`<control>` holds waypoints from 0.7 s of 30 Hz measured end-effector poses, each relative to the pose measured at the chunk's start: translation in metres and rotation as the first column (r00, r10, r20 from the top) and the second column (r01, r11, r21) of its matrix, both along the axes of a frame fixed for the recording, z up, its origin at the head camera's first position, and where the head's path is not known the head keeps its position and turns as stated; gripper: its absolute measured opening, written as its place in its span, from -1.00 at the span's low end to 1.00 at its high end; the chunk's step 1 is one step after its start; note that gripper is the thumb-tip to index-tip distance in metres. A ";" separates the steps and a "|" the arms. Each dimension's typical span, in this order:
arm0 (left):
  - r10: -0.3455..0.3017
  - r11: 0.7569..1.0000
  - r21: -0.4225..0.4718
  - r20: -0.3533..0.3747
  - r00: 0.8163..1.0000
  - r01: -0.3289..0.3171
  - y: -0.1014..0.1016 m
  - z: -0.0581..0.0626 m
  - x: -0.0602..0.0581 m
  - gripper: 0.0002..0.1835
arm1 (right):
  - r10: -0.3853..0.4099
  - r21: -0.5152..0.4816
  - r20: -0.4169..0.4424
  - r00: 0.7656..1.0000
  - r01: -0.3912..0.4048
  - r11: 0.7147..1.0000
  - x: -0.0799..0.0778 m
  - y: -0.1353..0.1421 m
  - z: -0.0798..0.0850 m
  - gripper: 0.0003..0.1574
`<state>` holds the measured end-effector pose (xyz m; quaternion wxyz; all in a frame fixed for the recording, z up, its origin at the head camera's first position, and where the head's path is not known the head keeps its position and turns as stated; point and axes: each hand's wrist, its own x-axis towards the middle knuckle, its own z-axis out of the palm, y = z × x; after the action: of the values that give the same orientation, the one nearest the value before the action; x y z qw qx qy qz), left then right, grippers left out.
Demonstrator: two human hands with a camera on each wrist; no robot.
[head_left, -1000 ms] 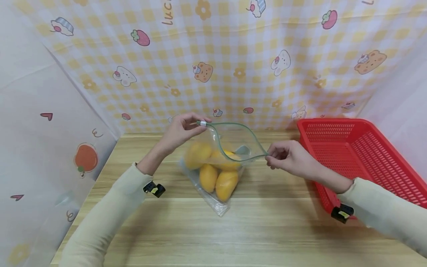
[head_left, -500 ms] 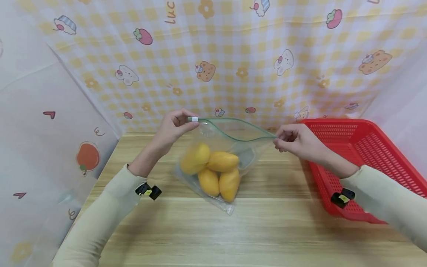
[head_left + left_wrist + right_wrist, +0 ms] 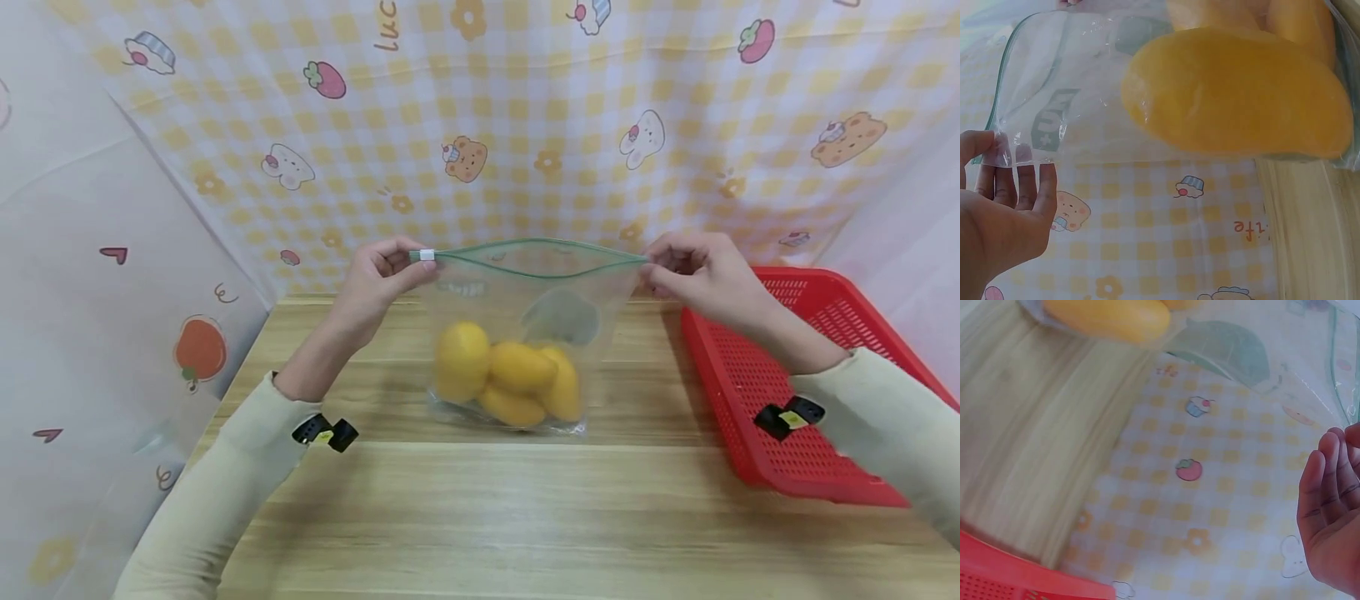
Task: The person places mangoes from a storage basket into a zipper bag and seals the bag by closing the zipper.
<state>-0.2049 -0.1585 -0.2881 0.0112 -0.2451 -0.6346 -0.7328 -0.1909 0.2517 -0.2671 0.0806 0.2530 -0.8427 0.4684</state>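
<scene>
A clear slider zip bag (image 3: 480,304) with a green zip edge hangs upright between my hands, its mouth parted in the middle. My left hand (image 3: 378,279) pinches the top left corner, at the white slider (image 3: 427,255). The opposite corner is pinched by my right hand (image 3: 701,271). Several yellow mangoes (image 3: 462,358) lie at the bottom of the bag, one large mango (image 3: 1229,94) nearest the left wrist camera. Above them a grey-green patch (image 3: 562,317) shows on the bag's plastic, and green print (image 3: 1049,122) appears near my left fingers.
On the right of the wooden table (image 3: 480,517) stands a red plastic basket (image 3: 817,487) with perforated walls, partly under my right forearm. A yellow checked cloth (image 3: 540,108) with cartoon prints hangs behind, and a white printed sheet (image 3: 135,292) covers the left side.
Both hands have spread apart, the right one rising. The bag has gone from slanted and wide-mouthed to upright with a narrower, level opening, and the mangoes have shifted at its bottom.
</scene>
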 end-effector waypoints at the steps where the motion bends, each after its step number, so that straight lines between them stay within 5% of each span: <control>1: 0.001 1.000 0.006 0.004 1.000 -0.001 0.000 0.001 0.001 -0.83 | -0.014 0.004 -0.015 1.000 0.014 1.000 0.000 0.000 0.003 -0.95; 13: 0.018 0.999 0.050 0.047 0.999 -0.020 0.005 0.005 0.007 -0.91 | -0.022 -0.149 -0.082 0.996 0.010 0.989 -0.002 0.000 0.014 -0.88; 17: 0.003 0.998 0.059 0.060 0.998 -0.007 0.009 0.003 0.007 -0.82 | 0.006 -0.160 -0.077 0.997 -0.018 0.987 -0.006 0.000 0.010 -0.84; 21: 0.017 0.999 0.038 0.027 1.000 -0.018 0.012 0.001 0.005 -0.93 | -0.003 -0.112 -0.072 0.997 -0.005 0.994 -0.009 0.000 0.008 -0.96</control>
<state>-0.1996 -0.1462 -0.2874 0.0138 -0.2297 -0.6226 -0.7480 -0.1999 0.2513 -0.2589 0.1247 0.2654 -0.8114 0.5057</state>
